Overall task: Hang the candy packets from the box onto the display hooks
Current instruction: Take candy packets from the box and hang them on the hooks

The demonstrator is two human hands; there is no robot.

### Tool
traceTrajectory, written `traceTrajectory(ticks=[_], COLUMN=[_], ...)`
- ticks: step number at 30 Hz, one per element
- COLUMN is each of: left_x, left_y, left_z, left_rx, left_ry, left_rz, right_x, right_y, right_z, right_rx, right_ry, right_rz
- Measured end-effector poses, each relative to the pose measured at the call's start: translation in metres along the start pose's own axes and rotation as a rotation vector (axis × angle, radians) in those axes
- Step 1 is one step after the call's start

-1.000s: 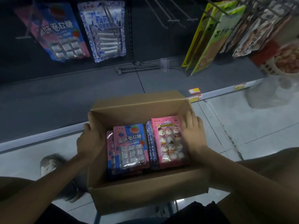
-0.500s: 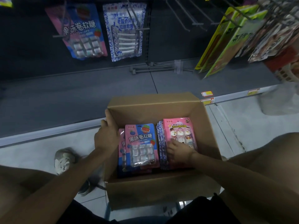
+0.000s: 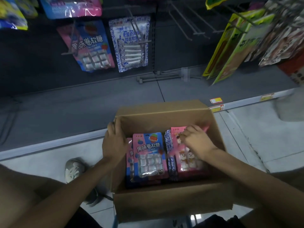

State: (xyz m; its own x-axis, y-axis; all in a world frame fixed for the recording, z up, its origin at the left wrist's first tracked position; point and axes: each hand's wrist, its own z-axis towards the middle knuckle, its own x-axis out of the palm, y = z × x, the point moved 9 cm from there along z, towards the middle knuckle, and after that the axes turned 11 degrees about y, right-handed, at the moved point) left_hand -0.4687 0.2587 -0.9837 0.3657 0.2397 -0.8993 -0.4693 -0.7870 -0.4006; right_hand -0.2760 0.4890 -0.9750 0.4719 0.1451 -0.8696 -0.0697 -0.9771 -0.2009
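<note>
The cardboard box (image 3: pixel 172 203) stands open on the floor in front of the low shelf, packed with candy packets lying flat in stacks. The left hand (image 3: pixel 113 142) grips the box's left wall near the far corner, fingers curled over the top edge and palm against the outside. The right hand (image 3: pixel 197 142) is down inside the box on the right-hand stack, its fingers bent round the far end of the pink snowman packet (image 3: pixel 185 162). That end is blurred, but the fingertips appear to pinch the packet's top edge, which looks raised a little off the stack. The near end of the packet lies low in the box.

Just left of it, a thin stack of blue-and-white patterned packets (image 3: pixel 170 145) stands on edge. Beside that lies the blue-and-pink packet (image 3: pixel 148 155), face up on its own stack, untouched by either hand.

On the dark back panel above the shelf, a hanging blue-and-pink packet (image 3: pixel 92 46) and a hanging blue-and-white packet (image 3: pixel 131 45) sit side by side on display hooks. To their right, bare hooks (image 3: pixel 182 18) jut out, and further right hang green and yellow packets (image 3: pixel 230 51). A shoe (image 3: pixel 74 168) shows on the floor left of the box.
</note>
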Motion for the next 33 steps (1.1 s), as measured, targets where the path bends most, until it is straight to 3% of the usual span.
traceTrajectory(ticks=[5,9,12,15,19,24,27,31,33], left_x=[-0.027,-0.077,-0.099,-0.092,-0.075,-0.074,-0.084,-0.117,-0.135], left_y=[-0.023,-0.059,-0.089,-0.109,-0.155,-0.17,-0.159,-0.148,-0.145], left_z=[0.011,0.011,0.008,0.004,-0.002,0.002,0.015,0.038,0.05], left_rx=[0.03,0.095,0.125,0.014,0.001,-0.027,-0.001,0.08,0.175], left_ry=[-0.103,-0.229,-0.133,0.086,0.491,0.555,0.463,0.282,0.164], left_rz=[-0.106,-0.647,-0.986,-1.236,-1.422,-1.328,-1.12,-0.959,-0.727], right_x=[-0.054,-0.064,-0.075,-0.077,-0.078,-0.077,-0.063,-0.029,-0.021], right_y=[-0.052,-0.07,-0.075,-0.074,-0.069,-0.058,-0.042,-0.002,0.006], right_z=[-0.031,-0.048,-0.058,-0.06,-0.055,-0.046,-0.039,-0.033,-0.032], right_rx=[0.288,0.244,0.156,0.138,0.122,0.187,0.29,0.466,0.498], right_ry=[-0.319,-0.481,-0.546,-0.568,-0.569,-0.535,-0.325,0.204,0.278], right_rz=[1.068,1.821,2.197,2.516,2.615,2.611,2.641,2.548,2.448])
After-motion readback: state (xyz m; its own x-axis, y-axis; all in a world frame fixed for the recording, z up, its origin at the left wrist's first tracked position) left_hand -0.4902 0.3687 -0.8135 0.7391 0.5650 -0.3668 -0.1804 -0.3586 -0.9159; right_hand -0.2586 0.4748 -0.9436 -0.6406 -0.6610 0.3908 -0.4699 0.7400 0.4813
